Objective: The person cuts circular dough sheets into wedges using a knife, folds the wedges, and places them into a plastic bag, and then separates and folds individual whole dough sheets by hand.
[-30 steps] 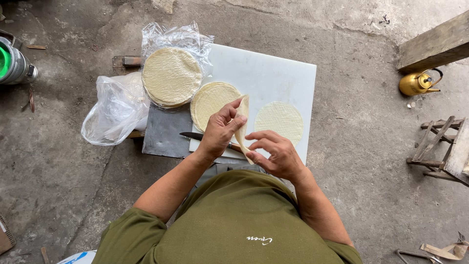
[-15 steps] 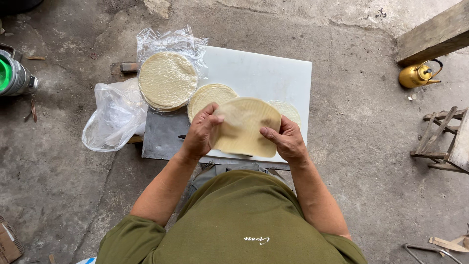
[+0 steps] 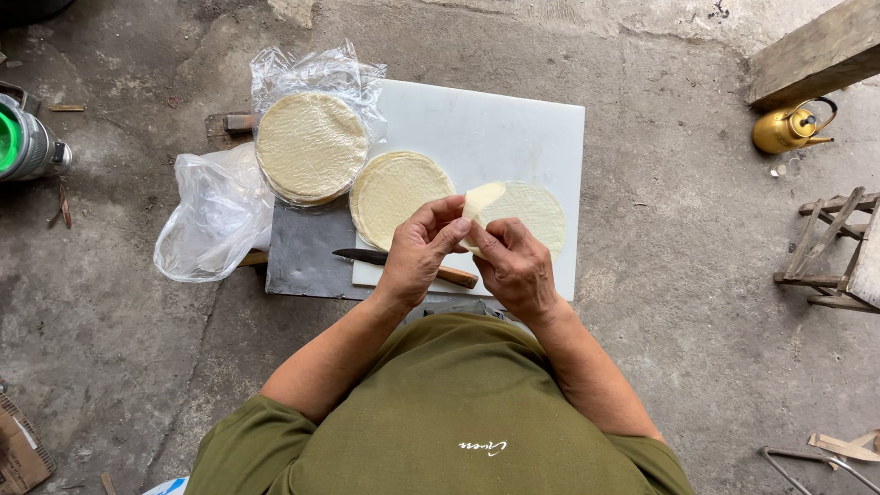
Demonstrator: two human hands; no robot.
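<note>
Both hands, the left hand [image 3: 417,252] and the right hand [image 3: 513,266], pinched the folded edge of a thin round wrapper [image 3: 522,209] near the white board's [image 3: 495,119] front right corner. A knife [image 3: 394,261] lay along its front edge, beside a wrapper stack [image 3: 396,188].

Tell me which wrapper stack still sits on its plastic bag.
The far-left stack, on clear plastic; the middle stack lies directly on the white board.
</note>
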